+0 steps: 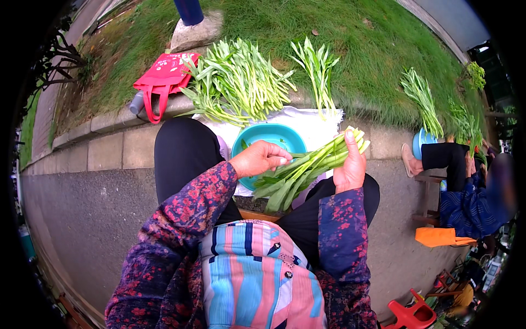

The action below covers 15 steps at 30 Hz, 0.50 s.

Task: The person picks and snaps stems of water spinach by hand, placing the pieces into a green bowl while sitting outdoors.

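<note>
My right hand (351, 168) grips a bunch of long-leaved greens (312, 164), which look like water spinach. The pale cut stems stick out past my thumb, and the leaves hang down to the left. My left hand (263, 158) is at the bunch's left side, thumb and fingertips pinched at a narrow leaf. Under both hands stands a turquoise plastic basin (269, 133) with a few leaf scraps inside; the bunch and my left hand hide part of it. Beyond the basin, a large pile of the same greens (242, 82) and a smaller bundle (316, 74) lie by the curb.
White woven sacking (320, 131) lies beneath the basin. A red tote bag (168, 74) and a grey bottle (137, 103) rest on the curb (98, 123). At right, a seated person (464, 201) has greens and a blue basin (422, 142). A red plastic stool (411, 312) stands lower right.
</note>
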Tool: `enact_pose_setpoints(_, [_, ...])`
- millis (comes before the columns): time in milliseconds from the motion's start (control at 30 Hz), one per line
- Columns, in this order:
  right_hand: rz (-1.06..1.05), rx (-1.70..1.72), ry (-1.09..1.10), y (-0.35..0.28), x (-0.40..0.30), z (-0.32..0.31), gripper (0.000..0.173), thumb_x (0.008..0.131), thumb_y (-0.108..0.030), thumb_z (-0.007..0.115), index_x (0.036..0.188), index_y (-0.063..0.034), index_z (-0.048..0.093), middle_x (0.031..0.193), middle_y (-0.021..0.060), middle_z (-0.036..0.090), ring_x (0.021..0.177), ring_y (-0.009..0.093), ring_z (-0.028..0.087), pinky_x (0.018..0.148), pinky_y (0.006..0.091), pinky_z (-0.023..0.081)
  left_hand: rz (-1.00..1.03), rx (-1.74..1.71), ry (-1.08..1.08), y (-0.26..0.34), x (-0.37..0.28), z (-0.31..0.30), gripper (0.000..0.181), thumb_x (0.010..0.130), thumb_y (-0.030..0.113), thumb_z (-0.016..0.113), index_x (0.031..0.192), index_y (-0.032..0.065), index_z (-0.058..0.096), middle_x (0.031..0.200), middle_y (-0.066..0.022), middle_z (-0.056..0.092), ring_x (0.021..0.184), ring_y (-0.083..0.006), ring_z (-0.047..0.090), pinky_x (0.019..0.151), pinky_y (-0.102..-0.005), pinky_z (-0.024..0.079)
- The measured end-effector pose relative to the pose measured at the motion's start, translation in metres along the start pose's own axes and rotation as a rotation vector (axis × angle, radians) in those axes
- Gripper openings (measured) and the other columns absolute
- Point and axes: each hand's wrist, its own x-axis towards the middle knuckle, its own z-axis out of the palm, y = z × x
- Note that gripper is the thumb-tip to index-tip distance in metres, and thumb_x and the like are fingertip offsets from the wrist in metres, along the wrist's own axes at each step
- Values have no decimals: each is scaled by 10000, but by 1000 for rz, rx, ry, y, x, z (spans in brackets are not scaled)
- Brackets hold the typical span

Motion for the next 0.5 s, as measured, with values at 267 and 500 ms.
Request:
enact_pose_setpoints(267, [-14, 90, 130, -11, 2, -6, 286, 808, -193, 691, 1019, -51, 559, 948, 45, 611, 853, 177, 606, 756, 342, 502, -99, -92, -123, -8, -8, -9, 234, 908, 93, 521, 1103, -20, 587, 909, -47, 665, 720, -63, 534, 652, -220, 449])
enact_pose_setpoints(500, [-30, 115, 148, -11, 4, -8, 268, 808, -189, 691, 1004, -65, 560, 935, 38, 610, 839, 170, 609, 739, 339, 509, -44, -115, -32, -26, -3, 4, 265, 842, 97, 619, 1072, -28, 582, 787, -22, 640, 703, -86, 559, 648, -249, 459])
